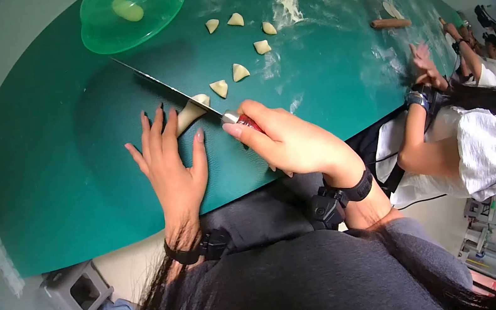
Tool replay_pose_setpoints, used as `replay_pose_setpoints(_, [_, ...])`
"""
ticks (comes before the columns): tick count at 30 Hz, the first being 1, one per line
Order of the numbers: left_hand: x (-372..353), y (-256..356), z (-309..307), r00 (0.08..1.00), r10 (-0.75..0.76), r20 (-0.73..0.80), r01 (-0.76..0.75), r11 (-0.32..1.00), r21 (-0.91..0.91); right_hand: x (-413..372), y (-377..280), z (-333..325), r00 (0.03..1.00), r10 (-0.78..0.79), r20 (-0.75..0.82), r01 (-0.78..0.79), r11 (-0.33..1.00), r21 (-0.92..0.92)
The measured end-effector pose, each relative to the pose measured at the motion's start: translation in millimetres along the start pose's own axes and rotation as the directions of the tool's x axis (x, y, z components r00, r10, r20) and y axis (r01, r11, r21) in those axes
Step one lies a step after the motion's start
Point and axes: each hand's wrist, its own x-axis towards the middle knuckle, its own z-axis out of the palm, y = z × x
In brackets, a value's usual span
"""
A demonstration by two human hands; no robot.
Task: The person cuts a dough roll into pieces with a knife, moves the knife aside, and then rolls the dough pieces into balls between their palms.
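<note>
My right hand (287,137) is closed around the red handle of a kitchen knife (172,88). The knife's long blade points to the upper left and crosses the end of a short roll of pale dough (190,116). Beside that roll lies my left hand (168,166), fingers stretched and spread, with the dough between its forefinger and thumb. Past the blade, several cut dough pieces (241,71) form a loose curve on the green table mat (76,198).
At the far left edge stands a green translucent bowl (98,36) with a lump of dough (127,9) in it. Loose flour (287,2) is scattered at the back. A brown rolling pin (391,23) lies near a person in a white top (482,154) on the right.
</note>
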Motion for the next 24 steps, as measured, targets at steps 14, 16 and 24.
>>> replay_pose_setpoints(14, [-5,-8,3,0.990,-0.069,-0.123,0.064,0.997,-0.051,-10,15,28,0.989,-0.063,-0.133,0.107,0.928,0.356])
replay_pose_setpoints(16, [-6,-9,5,0.987,-0.098,-0.126,0.093,0.995,-0.046,-16,18,28,0.993,-0.070,-0.099,0.100,0.934,0.343])
replay_pose_setpoints(24, [-13,-12,3,0.986,-0.051,-0.158,0.025,0.987,-0.159,-28,20,39,0.996,-0.078,-0.037,0.086,0.952,0.294])
